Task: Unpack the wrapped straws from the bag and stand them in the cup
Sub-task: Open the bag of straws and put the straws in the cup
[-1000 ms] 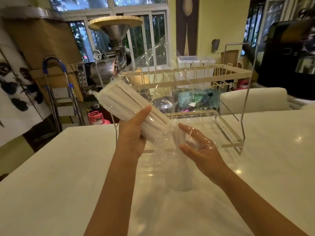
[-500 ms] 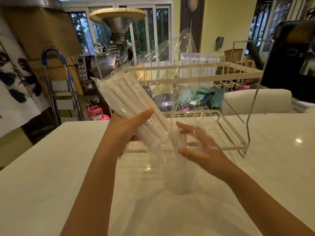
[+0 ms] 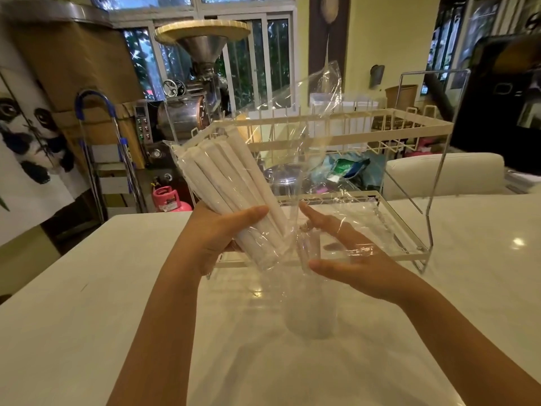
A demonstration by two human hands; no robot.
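Head view
Straws: a bundle of white paper-wrapped straws (image 3: 228,197) inside a clear bag (image 3: 295,159), tilted with the tops leaning up and to the left, held above the counter (image 3: 73,303).
Left hand: the left hand (image 3: 222,232) grips the lower half of the bundle through the plastic, thumb laid across the front, fingers curled round behind.
Right hand: the right hand (image 3: 348,259) is spread with straight fingers, palm facing left, just beside the bundle's lower end; bag film drapes over the fingers, and whether it pinches the film cannot be told.
Bag: its loose open part rises crumpled above and to the right of the straws, in front of the rack (image 3: 380,133).
Cup: a clear cup (image 3: 310,303) stands upright on the counter, directly below the hands and apart from the straws.
Rack: a cream two-tier wire dish rack stands on the counter behind the hands.
Behind the counter: a metal machine with a funnel (image 3: 202,48) by the windows, a pink gas cylinder (image 3: 168,199) on the floor, a step ladder (image 3: 102,159) with blue trim at left.
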